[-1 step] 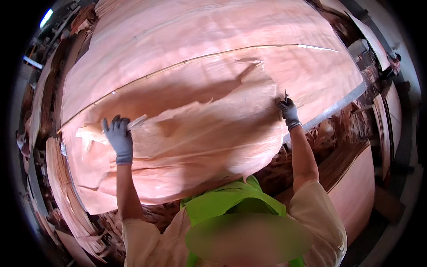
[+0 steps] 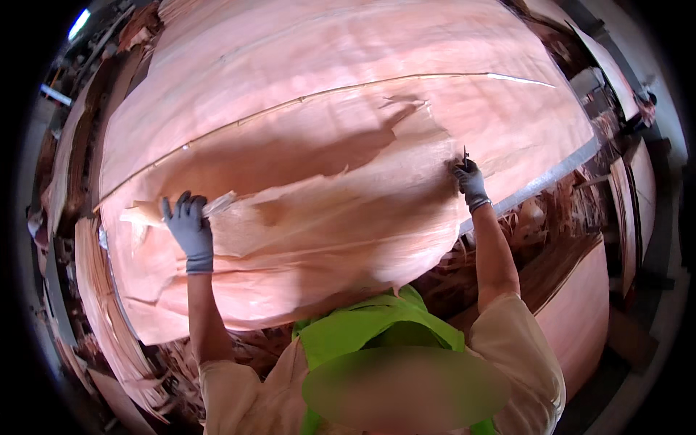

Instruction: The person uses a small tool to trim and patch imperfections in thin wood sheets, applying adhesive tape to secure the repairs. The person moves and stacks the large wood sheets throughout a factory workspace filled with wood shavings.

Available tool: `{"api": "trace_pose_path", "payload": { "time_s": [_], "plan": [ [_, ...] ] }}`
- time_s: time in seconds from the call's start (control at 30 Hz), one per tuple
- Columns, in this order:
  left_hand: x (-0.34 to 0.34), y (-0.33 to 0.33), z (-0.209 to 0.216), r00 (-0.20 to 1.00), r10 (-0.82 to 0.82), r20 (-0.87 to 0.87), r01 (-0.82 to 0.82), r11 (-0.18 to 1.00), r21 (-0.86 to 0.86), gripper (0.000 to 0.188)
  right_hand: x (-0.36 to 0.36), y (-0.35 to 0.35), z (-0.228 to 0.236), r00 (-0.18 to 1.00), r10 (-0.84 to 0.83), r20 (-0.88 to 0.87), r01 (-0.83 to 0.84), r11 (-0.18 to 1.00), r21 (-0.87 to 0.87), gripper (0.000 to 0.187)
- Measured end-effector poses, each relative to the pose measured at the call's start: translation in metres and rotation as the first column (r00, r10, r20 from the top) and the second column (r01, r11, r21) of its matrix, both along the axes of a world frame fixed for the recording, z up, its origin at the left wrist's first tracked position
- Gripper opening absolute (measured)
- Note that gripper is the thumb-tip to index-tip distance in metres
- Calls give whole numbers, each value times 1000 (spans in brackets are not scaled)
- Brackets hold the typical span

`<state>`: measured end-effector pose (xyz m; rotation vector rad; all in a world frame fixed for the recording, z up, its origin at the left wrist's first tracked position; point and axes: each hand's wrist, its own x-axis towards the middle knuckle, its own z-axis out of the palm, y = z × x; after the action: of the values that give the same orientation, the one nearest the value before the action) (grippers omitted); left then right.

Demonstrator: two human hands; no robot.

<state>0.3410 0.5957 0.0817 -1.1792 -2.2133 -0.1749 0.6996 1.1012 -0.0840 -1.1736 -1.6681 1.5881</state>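
A thin pinkish wood veneer sheet (image 2: 348, 225) with a ragged far edge bows up in front of me and casts a shadow beyond it. My left hand (image 2: 191, 235), in a grey glove, is closed on its torn, curled left edge, where strips stick out on both sides of the fingers. At the sheet's right edge, my grey-gloved right hand (image 2: 471, 184) is closed around a small dark pointed tool (image 2: 465, 155) that looks like a knife. Whether those fingers also pinch the veneer cannot be made out. Underneath lies a wider veneer sheet (image 2: 290, 43).
A long thin stick (image 2: 304, 99) with a pale right end lies across the wide sheet beyond my hands. A grey metal edge (image 2: 540, 181) runs along the right. Veneer scraps (image 2: 529, 217) heap below it. Stacked veneer (image 2: 573, 304) stands at the near right, more stacks (image 2: 109, 319) at left.
My left hand has shifted slightly left and nearer to me with the veneer's curled edge. My right hand stays almost in place.
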Motion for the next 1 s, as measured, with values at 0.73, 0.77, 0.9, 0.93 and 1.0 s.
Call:
{"api": "trace_pose_path", "payload": {
  "time_s": [0.73, 0.77, 0.9, 0.93, 1.0],
  "plan": [
    [150, 42, 54, 942, 335, -6, -326, 912, -248, 26, 158, 34, 93, 968, 191, 161, -171, 976, -132, 16],
    [129, 46, 34, 952, 304, 30, -285, 920, -269, 26, 146, 40, 83, 953, 221, 210, -223, 975, -13, 14],
    [61, 67, -56, 950, 295, 106, -241, 904, -354, 20, 108, 86, 35, 936, 185, 300, -188, 982, -19, 15],
    [52, 72, -74, 935, 337, 114, -266, 876, -402, 17, 99, 95, 21, 942, 209, 262, -229, 972, 50, 14],
    [47, 77, -108, 901, 434, 9, -396, 829, -396, 22, 81, 109, 3, 906, 238, 349, -248, 969, -17, 11]
  ]
}}
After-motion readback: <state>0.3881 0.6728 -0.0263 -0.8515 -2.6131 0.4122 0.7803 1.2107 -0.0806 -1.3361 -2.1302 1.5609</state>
